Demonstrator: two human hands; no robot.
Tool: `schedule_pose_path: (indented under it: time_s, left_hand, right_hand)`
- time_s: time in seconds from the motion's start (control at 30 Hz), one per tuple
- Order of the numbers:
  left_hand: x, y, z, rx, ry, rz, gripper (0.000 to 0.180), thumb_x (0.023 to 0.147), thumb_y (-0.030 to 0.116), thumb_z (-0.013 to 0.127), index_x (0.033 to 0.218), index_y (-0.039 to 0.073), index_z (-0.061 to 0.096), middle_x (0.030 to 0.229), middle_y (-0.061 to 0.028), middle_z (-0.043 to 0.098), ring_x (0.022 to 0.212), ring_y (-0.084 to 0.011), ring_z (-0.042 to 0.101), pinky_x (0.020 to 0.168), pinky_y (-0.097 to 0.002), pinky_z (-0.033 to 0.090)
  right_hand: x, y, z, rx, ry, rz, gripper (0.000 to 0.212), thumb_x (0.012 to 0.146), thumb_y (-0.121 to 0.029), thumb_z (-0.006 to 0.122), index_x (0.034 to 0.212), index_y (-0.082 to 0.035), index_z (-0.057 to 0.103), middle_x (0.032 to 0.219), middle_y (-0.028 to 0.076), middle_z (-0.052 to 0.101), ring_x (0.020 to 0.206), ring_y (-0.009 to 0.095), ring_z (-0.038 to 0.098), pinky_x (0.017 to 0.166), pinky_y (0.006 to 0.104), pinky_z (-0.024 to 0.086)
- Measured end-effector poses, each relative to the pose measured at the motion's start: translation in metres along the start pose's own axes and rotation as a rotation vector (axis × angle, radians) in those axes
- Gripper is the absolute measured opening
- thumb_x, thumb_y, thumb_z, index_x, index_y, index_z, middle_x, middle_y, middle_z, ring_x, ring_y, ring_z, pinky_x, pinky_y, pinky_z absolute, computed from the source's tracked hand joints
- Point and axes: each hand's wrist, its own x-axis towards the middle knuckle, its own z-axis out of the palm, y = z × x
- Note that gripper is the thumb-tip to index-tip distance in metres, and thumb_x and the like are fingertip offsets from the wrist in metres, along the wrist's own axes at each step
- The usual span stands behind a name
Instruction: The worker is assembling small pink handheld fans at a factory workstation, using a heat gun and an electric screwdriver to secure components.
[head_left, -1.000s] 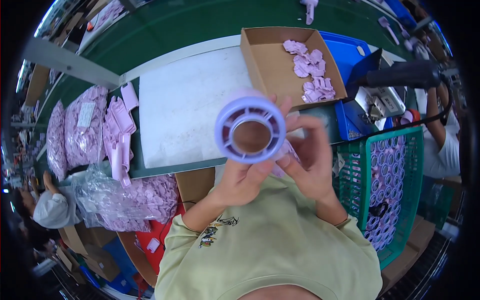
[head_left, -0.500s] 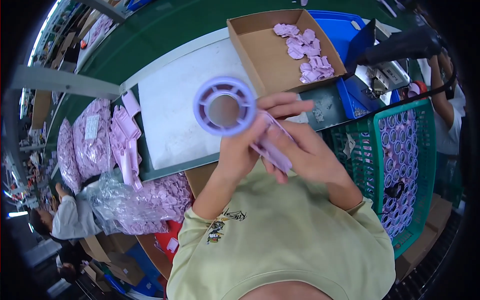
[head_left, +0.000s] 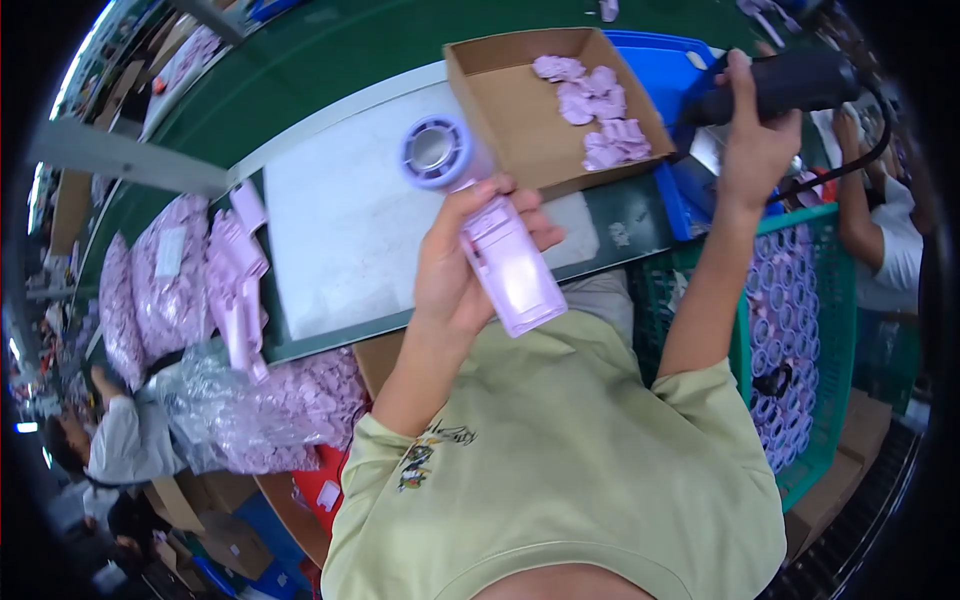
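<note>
My left hand (head_left: 455,262) is closed round a lilac handheld fan (head_left: 515,275) above the near edge of the bench. The fan's round, spoked head (head_left: 436,150) points away from me over a white mat, and its flat handle tilts down toward my shirt. At the right, my right hand (head_left: 757,150) is wrapped round a black corded electric screwdriver (head_left: 790,88). The tool's tip is hard to make out against the blue bin (head_left: 672,190) and metal parts beneath it.
A cardboard box (head_left: 515,150) with pink shells stands beyond the white mat (head_left: 330,220). A green basket (head_left: 835,400) of round-headed pieces is at the right. Bagged pink parts (head_left: 180,270) and loose pink shells (head_left: 235,270) lie left. Other people are at both sides.
My right hand has left the fan and moved right and away to take hold of the electric screwdriver. The left hand keeps the fan, turned so its handle face shows.
</note>
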Motion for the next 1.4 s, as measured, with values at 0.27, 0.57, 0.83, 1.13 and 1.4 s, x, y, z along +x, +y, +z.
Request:
schedule_pose_path:
  time_s: [0.27,0.57,0.83,1.13,1.4]
  left_hand:
    - [-0.019,-0.003,-0.006,0.174,0.143,0.008,0.023,0.092,0.018,0.044,0.101,0.0,0.056,0.056,-0.0032,0.04,0.039,-0.01,0.031,0.04,-0.0253,0.027]
    - [-0.02,-0.015,0.002,0.261,0.19,-0.029,0.024,0.092,0.017,0.044,0.101,-0.002,0.055,0.055,-0.0024,0.039,0.041,-0.0084,0.03,0.041,-0.0244,0.025]
    - [-0.014,-0.034,0.019,0.465,0.271,-0.029,0.025,0.093,0.019,0.044,0.101,-0.003,0.052,0.057,-0.0031,0.043,0.042,-0.008,0.032,0.043,-0.024,0.027]
    - [-0.015,-0.04,0.022,0.567,0.292,-0.06,0.025,0.093,0.02,0.042,0.101,-0.002,0.05,0.057,-0.0026,0.041,0.041,-0.0078,0.03,0.042,-0.0238,0.026]
    - [-0.016,-0.038,0.014,0.461,0.258,-0.052,0.025,0.092,0.017,0.05,0.103,-0.005,0.053,0.06,-0.006,0.047,0.045,-0.0091,0.037,0.045,-0.0243,0.029]
  right_hand:
    - [-0.001,-0.024,-0.051,0.326,0.175,-0.156,0.018,0.089,-0.007,0.06,0.104,0.002,0.052,0.061,0.003,0.051,0.049,0.008,0.047,0.046,0.0241,0.04]
    - [0.006,-0.017,-0.048,0.072,0.193,-0.029,0.02,0.089,-0.007,0.06,0.105,0.0,0.051,0.055,0.001,0.044,0.04,0.007,0.04,0.039,0.0218,0.033]
    - [-0.021,-0.063,-0.051,0.336,0.13,0.011,0.02,0.089,-0.009,0.06,0.105,0.001,0.052,0.056,0.001,0.043,0.04,0.008,0.039,0.039,0.0222,0.032]
    - [0.003,-0.022,-0.04,0.121,0.192,-0.108,0.016,0.089,-0.005,0.06,0.102,0.0,0.052,0.055,0.001,0.044,0.041,0.009,0.041,0.04,0.0234,0.034]
    - [0.006,-0.015,-0.047,0.128,0.173,-0.085,0.015,0.089,-0.005,0.061,0.101,0.0,0.053,0.055,0.001,0.045,0.042,0.009,0.041,0.041,0.0247,0.035]
